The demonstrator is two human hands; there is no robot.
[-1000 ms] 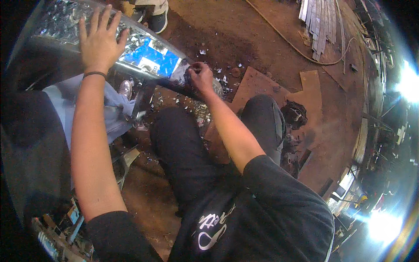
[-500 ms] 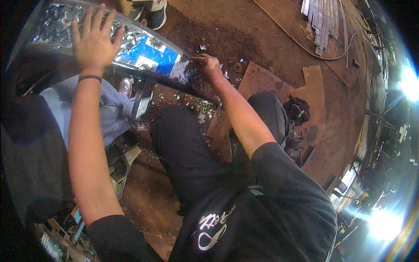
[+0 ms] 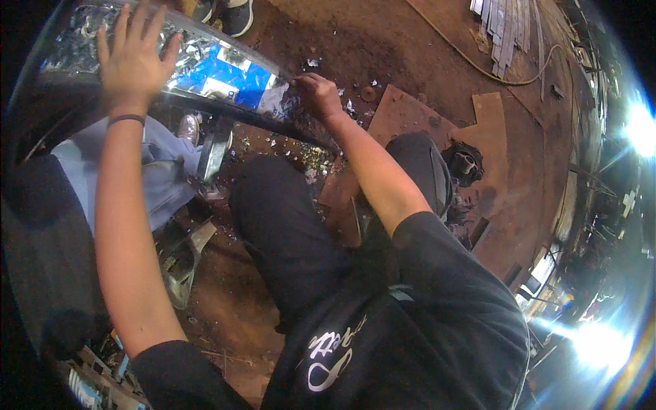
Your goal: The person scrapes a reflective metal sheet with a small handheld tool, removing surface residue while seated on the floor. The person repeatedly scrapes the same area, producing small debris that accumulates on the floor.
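My left hand (image 3: 135, 65) lies spread, its fingers apart and slightly blurred, over a long metal beam (image 3: 184, 102) at the upper left. Crinkled silvery film covers the beam's top beside that hand. Farther right along it is a blue-and-white printed sheet (image 3: 232, 80), ending in a torn pale patch. At the beam's right end my right hand (image 3: 320, 96) is closed, thumb and fingers pinched together at the upper edge. Whatever lies between those fingertips is too small to make out.
Torn film scraps (image 3: 314, 158) litter the brown ground. Flat rusty sheets (image 3: 410, 116) lie right of the beam, near a dark crumpled bundle (image 3: 465, 164). A hose (image 3: 478, 67) curves past metal strips (image 3: 502, 34). Another person's shoe (image 3: 237, 18) shows beyond the beam; someone's light-blue trousers (image 3: 154, 147) are left.
The whole view has shifted slightly, so things sit a little farther left and up. Both hands stay at nearly the same places on the beam, the left one spread, the right one pinched.
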